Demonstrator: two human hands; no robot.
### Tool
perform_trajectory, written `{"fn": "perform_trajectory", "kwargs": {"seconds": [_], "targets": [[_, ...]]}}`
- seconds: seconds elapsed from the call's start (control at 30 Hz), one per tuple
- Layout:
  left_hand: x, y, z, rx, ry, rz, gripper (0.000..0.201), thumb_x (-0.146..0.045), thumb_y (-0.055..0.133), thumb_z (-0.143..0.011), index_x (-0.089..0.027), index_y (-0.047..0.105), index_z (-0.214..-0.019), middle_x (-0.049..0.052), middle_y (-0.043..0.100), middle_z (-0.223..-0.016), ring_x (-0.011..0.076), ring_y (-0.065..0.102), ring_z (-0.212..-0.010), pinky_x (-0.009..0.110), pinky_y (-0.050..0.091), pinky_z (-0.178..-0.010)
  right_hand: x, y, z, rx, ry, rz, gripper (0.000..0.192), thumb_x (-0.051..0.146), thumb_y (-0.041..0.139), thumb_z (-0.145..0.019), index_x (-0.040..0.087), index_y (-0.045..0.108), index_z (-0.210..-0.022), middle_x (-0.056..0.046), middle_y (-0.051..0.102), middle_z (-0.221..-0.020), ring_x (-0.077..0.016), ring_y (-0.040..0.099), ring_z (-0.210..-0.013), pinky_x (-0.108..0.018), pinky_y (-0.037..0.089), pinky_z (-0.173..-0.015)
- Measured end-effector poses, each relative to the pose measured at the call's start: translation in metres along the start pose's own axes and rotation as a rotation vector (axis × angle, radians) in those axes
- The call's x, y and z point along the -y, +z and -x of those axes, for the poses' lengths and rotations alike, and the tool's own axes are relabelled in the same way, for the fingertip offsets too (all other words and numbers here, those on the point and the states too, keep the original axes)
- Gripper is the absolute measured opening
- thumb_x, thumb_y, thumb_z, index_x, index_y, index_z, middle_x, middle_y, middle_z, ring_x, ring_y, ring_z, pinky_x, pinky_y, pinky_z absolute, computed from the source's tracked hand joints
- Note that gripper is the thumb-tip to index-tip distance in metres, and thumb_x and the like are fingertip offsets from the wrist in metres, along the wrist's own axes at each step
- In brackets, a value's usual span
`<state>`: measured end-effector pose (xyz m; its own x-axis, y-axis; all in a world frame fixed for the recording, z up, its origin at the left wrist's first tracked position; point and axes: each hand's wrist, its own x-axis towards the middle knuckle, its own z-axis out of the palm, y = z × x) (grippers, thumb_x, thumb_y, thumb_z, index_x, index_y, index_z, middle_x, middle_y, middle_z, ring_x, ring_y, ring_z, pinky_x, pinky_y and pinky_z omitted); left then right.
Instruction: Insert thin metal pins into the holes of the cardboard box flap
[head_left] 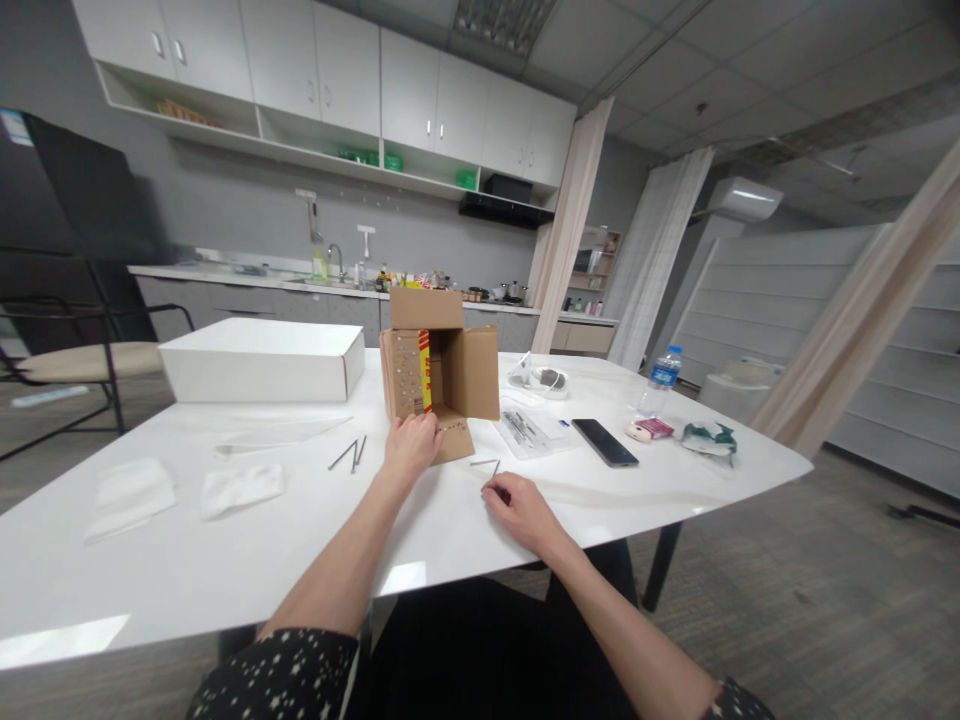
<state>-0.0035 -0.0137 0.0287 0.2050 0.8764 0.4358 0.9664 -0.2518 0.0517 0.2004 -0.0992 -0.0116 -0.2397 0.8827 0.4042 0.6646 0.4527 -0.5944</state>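
Note:
A small brown cardboard box [450,370] lies on its side on the white table [225,560], its flaps open toward me. My left hand [411,445] rests on the box's lower left flap, fingers curled against it. My right hand [517,508] lies on the table just right of the box, its fingertips pinching a thin metal nail [487,465]. Two more nails [349,454] lie loose on the table to the left of my left hand.
A large white box [262,360] stands at the back left. White cloths [240,487] lie at the left. A clear bag [525,430], a black phone [604,442], a water bottle [661,378] and a crumpled wrapper [709,440] sit to the right.

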Motion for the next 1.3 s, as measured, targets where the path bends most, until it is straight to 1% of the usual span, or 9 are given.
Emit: {"fn": "perform_trajectory", "kwargs": {"seconds": [0.43,0.67,0.83,0.97,1.1,1.2,1.3], "targets": [[0.0,0.0,-0.002,-0.021,-0.02,0.029,0.026,-0.033,0.044,-0.094,-0.017,0.064,-0.095,0.013,0.071,-0.102,0.0279,0.063,-0.103,0.041,0.039,-0.089,-0.002,0.001,-0.001,-0.009,-0.004,-0.004,0.017,0.017,0.052,-0.085,0.017,0.068,-0.079,-0.004,0.067,-0.078,-0.0162,0.058,-0.072,-0.026,0.042,-0.068],[-0.003,-0.006,0.0,0.023,-0.034,0.029,0.026,-0.033,0.042,-0.092,-0.017,0.062,-0.094,0.013,0.073,-0.095,0.029,0.066,-0.097,0.041,0.041,-0.086,-0.003,0.002,-0.001,-0.008,-0.011,0.005,0.017,0.018,0.052,-0.085,0.017,0.068,-0.079,-0.003,0.067,-0.076,-0.0159,0.058,-0.071,-0.025,0.041,-0.068],[-0.005,-0.008,0.002,0.035,-0.063,0.033,0.027,-0.033,0.039,-0.091,-0.017,0.061,-0.095,0.012,0.073,-0.095,0.0265,0.067,-0.095,0.039,0.041,-0.086,-0.002,0.001,0.0,-0.005,-0.007,-0.003,0.017,0.019,0.051,-0.085,0.017,0.068,-0.079,-0.004,0.067,-0.076,-0.0159,0.058,-0.07,-0.025,0.041,-0.067],[-0.006,-0.009,0.004,0.066,-0.081,0.015,0.03,-0.034,0.038,-0.091,-0.017,0.062,-0.097,0.012,0.073,-0.094,0.0244,0.068,-0.094,0.037,0.041,-0.087,-0.001,0.001,0.0,-0.005,-0.003,-0.001,0.017,0.018,0.052,-0.085,0.017,0.068,-0.08,-0.003,0.067,-0.077,-0.0158,0.058,-0.07,-0.025,0.041,-0.067],[-0.007,-0.01,0.004,0.081,-0.073,0.004,0.032,-0.034,0.036,-0.091,-0.017,0.063,-0.091,0.012,0.074,-0.091,0.0246,0.069,-0.091,0.037,0.041,-0.087,-0.001,0.0,0.0,-0.003,-0.004,0.001,0.017,0.018,0.052,-0.086,0.017,0.068,-0.08,-0.003,0.067,-0.077,-0.0157,0.058,-0.07,-0.025,0.041,-0.067],[-0.008,-0.011,0.004,0.062,-0.064,0.004,0.033,-0.034,0.036,-0.092,-0.017,0.065,-0.088,0.012,0.074,-0.088,0.0242,0.069,-0.089,0.037,0.041,-0.087,0.0,0.0,0.0,-0.006,-0.009,0.005,0.017,0.017,0.052,-0.086,0.017,0.068,-0.079,-0.003,0.067,-0.077,-0.0157,0.058,-0.07,-0.025,0.042,-0.067],[-0.009,-0.01,0.004,0.01,-0.053,0.015,0.037,-0.034,0.034,-0.092,-0.017,0.066,-0.086,0.012,0.074,-0.085,0.025,0.069,-0.085,0.039,0.041,-0.087,0.0,0.0,0.001,-0.006,-0.006,0.005,0.017,0.018,0.052,-0.086,0.017,0.068,-0.079,-0.004,0.067,-0.077,-0.016,0.058,-0.07,-0.025,0.042,-0.067]]}}
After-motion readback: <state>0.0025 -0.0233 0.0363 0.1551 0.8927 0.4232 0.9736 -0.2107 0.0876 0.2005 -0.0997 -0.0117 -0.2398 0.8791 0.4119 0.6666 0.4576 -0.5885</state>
